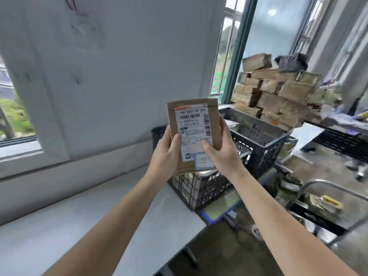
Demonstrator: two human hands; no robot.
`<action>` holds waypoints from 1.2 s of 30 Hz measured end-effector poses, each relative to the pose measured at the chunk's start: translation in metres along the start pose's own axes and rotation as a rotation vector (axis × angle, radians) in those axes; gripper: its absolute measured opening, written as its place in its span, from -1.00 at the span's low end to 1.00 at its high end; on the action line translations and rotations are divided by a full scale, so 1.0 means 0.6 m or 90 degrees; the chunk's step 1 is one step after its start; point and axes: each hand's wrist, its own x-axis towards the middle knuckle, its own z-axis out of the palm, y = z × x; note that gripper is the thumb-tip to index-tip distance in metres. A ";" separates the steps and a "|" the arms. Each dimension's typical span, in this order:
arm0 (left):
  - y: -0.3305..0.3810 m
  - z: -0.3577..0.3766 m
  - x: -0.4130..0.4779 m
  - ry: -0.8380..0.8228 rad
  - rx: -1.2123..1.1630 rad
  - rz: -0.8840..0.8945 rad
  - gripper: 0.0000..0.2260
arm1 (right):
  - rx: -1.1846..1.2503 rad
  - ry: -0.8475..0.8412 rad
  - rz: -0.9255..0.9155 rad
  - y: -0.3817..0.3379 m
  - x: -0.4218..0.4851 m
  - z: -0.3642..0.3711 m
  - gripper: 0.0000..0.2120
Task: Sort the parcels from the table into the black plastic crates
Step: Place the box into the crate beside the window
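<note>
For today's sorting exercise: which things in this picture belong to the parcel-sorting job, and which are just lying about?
Part of the job:
brown parcel, held by left hand and right hand
black crates
stacked parcels

Just lying about:
blue tray
metal trolley handle
black bag

Two hands in view, left hand [166, 154] and right hand [223, 151], both gripping one brown parcel [194, 134] between them. On this parcel, two labels: one white shipping label [193, 132], one small blue-edged sticker [204, 161]. Behind the hands, two black crates: lower crate [201, 190], upper crate [262, 140]. Further behind the right hand, one pile of parcels [276, 94], too many and too blurred for counting.
</note>
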 end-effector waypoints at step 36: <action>-0.324 0.707 0.645 -0.220 0.024 -0.272 -0.24 | -0.465 -0.201 0.322 0.646 0.636 -0.530 -0.32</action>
